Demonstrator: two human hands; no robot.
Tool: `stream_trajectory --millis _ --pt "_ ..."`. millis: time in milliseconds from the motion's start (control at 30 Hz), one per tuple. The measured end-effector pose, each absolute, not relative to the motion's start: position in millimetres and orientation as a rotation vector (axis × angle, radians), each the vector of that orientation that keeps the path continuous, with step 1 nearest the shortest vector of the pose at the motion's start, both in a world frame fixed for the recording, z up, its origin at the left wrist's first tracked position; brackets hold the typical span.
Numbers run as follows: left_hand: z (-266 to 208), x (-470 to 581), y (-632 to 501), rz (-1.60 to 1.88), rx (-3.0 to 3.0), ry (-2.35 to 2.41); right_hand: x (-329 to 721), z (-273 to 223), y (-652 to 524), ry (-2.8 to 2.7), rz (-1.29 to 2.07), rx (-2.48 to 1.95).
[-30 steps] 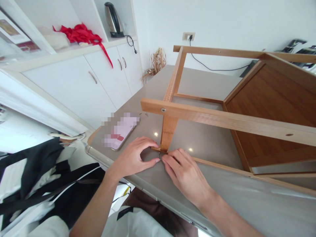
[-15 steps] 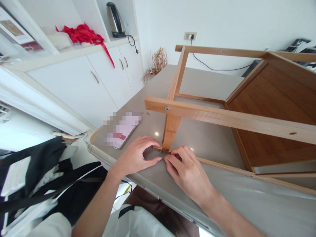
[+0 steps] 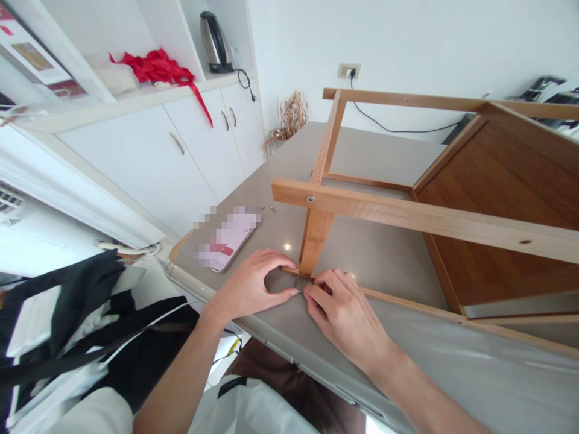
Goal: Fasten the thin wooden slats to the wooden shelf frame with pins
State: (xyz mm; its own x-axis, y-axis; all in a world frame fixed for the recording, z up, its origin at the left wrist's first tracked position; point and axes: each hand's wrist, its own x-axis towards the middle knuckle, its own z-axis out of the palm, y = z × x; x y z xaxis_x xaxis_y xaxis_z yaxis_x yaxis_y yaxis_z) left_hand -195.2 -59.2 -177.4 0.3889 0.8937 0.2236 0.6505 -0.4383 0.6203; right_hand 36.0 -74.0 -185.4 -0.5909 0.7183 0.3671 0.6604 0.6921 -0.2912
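Observation:
A wooden furniture frame (image 3: 407, 214) lies on its side on a grey table (image 3: 456, 361), its brown slatted panel (image 3: 488, 211) to the right. Low at its near corner, the index finger of my left hand (image 3: 246, 286) presses on the end of the bottom rail (image 3: 289, 270). The left thumb, curved below, meets a thin bent metal hex key (image 3: 296, 281). Closed in a pinch, my right hand (image 3: 346, 310) holds the key's near end from the other side. The key's far end reaches the rail; the screw there is hidden.
A phone (image 3: 230, 241) lies left of my hands, with small screws (image 3: 272, 209) behind it. Dark cloth and white packing (image 3: 58, 325) sit at lower left. White cabinets (image 3: 136, 150) hold a kettle (image 3: 216, 42) and red ribbon (image 3: 158, 66).
The view has shifted slightly, so everything sits a little lower and further right. Both hands keep nearly the same place at the rail; the key appears slightly turned.

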Motion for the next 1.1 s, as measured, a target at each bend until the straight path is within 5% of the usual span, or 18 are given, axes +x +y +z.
stream_trajectory --millis 1100 --pt "-178.6 -196.6 -57.2 0.762 2.212 1.299 31.2 -186.5 -71.8 -2.392 0.213 -1.018"
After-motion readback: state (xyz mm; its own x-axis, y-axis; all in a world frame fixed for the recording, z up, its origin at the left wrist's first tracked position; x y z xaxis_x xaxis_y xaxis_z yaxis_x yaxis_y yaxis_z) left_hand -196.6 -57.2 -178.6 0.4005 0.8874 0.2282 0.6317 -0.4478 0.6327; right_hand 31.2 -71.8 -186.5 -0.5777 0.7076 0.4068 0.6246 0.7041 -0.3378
